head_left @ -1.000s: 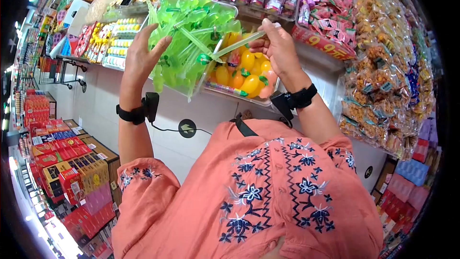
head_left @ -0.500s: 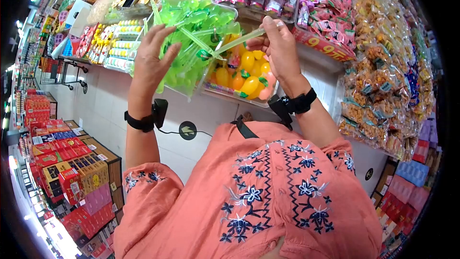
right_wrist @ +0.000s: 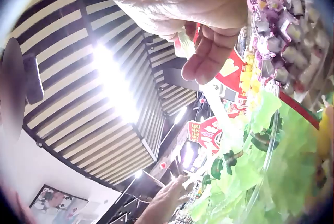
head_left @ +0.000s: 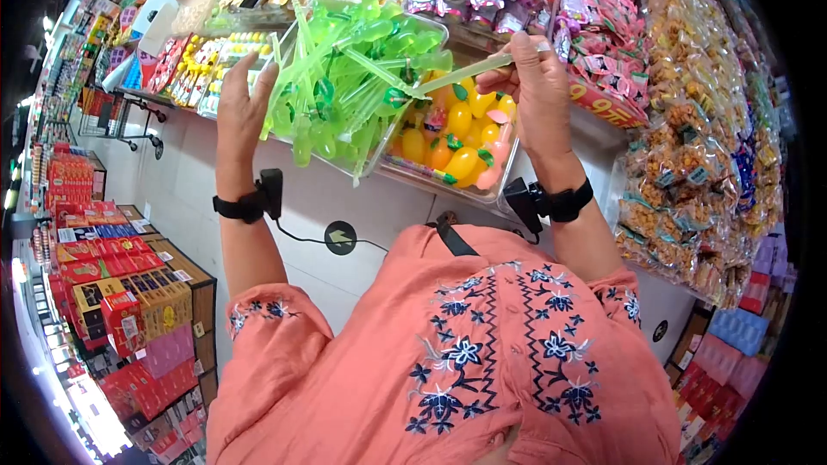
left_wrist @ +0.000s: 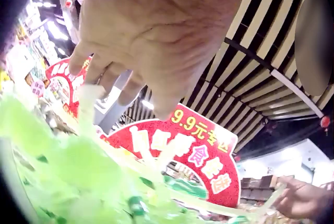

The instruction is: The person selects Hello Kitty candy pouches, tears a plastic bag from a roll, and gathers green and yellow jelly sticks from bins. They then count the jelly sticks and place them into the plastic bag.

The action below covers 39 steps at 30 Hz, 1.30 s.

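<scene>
One green stick (head_left: 467,73) — in right-hand fingers (right_wrist: 209,62)

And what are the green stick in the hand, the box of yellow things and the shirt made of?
Green stick: probably plastic, smooth, pale and seemingly a bit see-through. Box: likely hard plastic, clear and shiny along its edge. Shirt: woven cloth, probably, matt with soft folds.

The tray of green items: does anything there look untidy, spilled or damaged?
Untidy, yes: the green items are heaped at many angles, and several stick out past the near edge of their tray. I see none on the visible floor, and no clear damage.
</scene>
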Each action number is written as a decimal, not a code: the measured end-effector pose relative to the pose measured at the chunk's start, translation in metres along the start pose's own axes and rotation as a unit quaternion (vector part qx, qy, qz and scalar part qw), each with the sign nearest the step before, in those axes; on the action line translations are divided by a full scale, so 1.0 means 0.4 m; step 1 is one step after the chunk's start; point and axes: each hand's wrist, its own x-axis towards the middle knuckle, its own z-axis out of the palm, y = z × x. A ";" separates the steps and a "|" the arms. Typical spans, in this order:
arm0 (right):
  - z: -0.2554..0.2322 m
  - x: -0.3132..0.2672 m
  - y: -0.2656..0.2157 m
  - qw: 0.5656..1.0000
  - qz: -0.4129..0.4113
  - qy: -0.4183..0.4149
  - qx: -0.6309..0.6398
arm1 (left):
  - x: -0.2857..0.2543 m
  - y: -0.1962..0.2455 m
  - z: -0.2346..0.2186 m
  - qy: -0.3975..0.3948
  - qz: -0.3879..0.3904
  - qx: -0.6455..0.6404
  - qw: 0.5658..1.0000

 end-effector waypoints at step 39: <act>-0.469 -0.201 -0.056 0.936 0.163 0.176 0.257 | -0.132 0.660 0.391 -0.274 -0.247 -0.716 0.592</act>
